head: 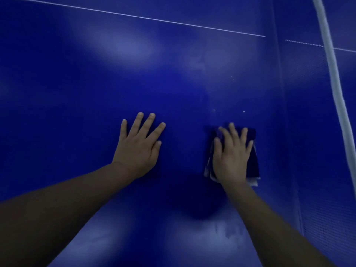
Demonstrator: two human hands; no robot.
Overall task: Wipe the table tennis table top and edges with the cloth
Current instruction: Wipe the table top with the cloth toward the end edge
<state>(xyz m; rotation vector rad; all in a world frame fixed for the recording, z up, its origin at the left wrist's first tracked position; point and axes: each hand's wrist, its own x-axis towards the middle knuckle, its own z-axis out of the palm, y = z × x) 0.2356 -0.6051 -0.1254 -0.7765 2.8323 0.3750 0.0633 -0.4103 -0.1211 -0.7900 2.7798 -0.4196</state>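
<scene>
Both hands flat on the blue table [173, 78], cloth [252, 158] under the right.
Left hand [137, 149]: fingers spread straight, palm down on bare top, holding nothing. Right hand [231, 157]: fingers straight, pressing the folded dark cloth onto the top, near the net [334, 78] at right.

A blue table [77, 83] fills the view, with a thin white line [134, 15] across its far part. A folded dark cloth [252, 160] lies flat on it, near the net [331, 74], right of the left hand [137, 149], which rests flat on the table; the right hand [231, 157] presses the cloth.
</scene>
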